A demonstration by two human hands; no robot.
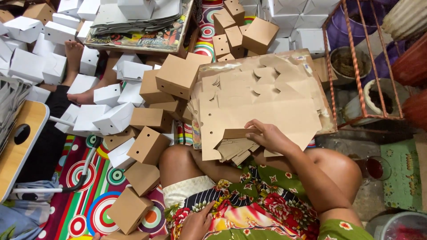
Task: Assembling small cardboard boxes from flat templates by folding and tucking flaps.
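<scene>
My right hand reaches forward over my crossed legs and grips the near edge of a flat brown cardboard box blank. That blank lies on top of a stack of unfolded die-cut blanks in front of my knees. Under my fingers a fan of folded flaps sticks out. My left hand rests low on my lap at the bottom edge, fingers loosely curled, holding nothing that I can see.
Folded brown boxes lie heaped to my left, with several white boxes beyond them. Another person's feet show among the white boxes. A small wooden table stands far left, a metal rack far right, a glass of red drink beside my knee.
</scene>
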